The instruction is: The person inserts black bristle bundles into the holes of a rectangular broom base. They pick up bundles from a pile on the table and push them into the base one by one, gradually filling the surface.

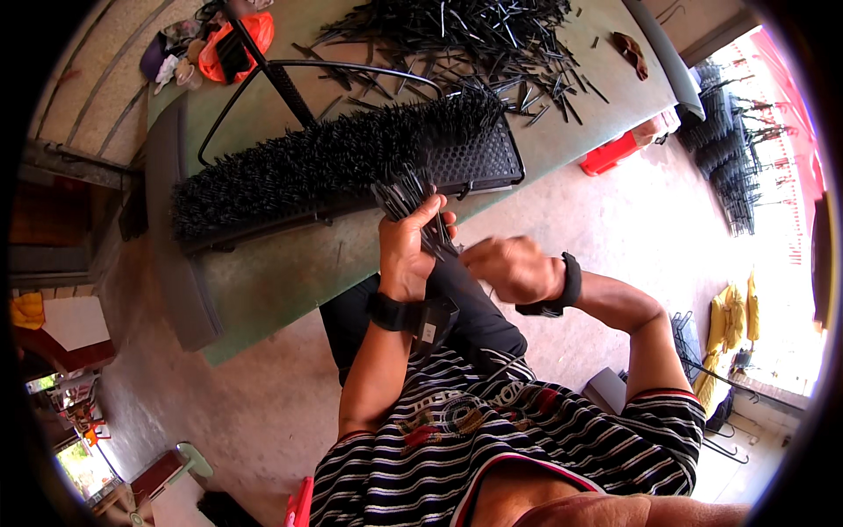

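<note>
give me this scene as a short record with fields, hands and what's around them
left hand: left hand raised, closed around a bundle of thin black sticks that fan out above the grip
right hand: right hand beside the left, fingers at the lower end of the bundle; whether it pinches a stick cannot be told
wrists: black band on each
panel: black perforated panel on the green table, mostly filled with upright sticks
loose stock: pile of black sticks at the far end of the table

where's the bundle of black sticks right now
In the head view, near centre, the bundle of black sticks is gripped in the left hand, just in front of the perforated black tray, with the right hand beside it.
</note>
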A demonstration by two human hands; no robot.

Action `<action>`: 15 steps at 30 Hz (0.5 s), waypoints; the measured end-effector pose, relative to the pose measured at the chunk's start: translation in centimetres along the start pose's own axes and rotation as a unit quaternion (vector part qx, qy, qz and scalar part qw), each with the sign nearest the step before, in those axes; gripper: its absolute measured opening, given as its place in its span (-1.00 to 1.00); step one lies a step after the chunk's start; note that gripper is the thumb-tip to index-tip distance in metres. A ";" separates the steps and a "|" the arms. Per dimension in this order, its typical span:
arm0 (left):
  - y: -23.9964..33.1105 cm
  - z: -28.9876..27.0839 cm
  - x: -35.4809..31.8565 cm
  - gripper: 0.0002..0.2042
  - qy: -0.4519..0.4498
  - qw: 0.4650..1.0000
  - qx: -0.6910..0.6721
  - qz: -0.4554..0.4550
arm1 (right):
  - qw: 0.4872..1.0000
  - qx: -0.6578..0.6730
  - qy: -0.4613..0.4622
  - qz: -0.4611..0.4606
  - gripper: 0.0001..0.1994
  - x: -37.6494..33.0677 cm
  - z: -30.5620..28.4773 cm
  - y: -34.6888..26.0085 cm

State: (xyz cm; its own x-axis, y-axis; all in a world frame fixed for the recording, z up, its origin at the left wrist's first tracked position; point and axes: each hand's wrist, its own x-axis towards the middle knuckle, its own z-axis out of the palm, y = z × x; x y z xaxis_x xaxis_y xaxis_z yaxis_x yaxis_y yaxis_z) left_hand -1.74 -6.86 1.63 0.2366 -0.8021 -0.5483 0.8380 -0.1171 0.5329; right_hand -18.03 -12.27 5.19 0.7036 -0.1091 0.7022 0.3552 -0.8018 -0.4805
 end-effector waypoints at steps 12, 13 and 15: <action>-0.4 0.4 -0.9 -0.82 0.028 0.999 0.021 0.004 | 0.921 -0.107 0.195 0.320 -0.79 4.2 -2.4 8.6; -0.3 0.4 -1.0 -0.83 0.027 0.999 0.018 0.004 | 0.926 -0.115 0.184 0.310 -0.79 4.1 -2.3 8.9; -0.5 0.2 -0.8 -0.82 0.028 0.999 0.022 0.004 | 0.928 -0.133 0.166 0.305 -0.80 3.8 -2.1 9.5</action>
State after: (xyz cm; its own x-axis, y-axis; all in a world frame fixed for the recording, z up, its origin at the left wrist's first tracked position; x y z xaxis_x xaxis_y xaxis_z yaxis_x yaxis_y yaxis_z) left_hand -2.43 -6.25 1.98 0.2713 -0.7686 -0.5794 0.8137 -0.1384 0.5646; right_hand -13.22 -21.58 4.40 0.4803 -0.7295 0.4869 -0.2422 -0.6439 -0.7258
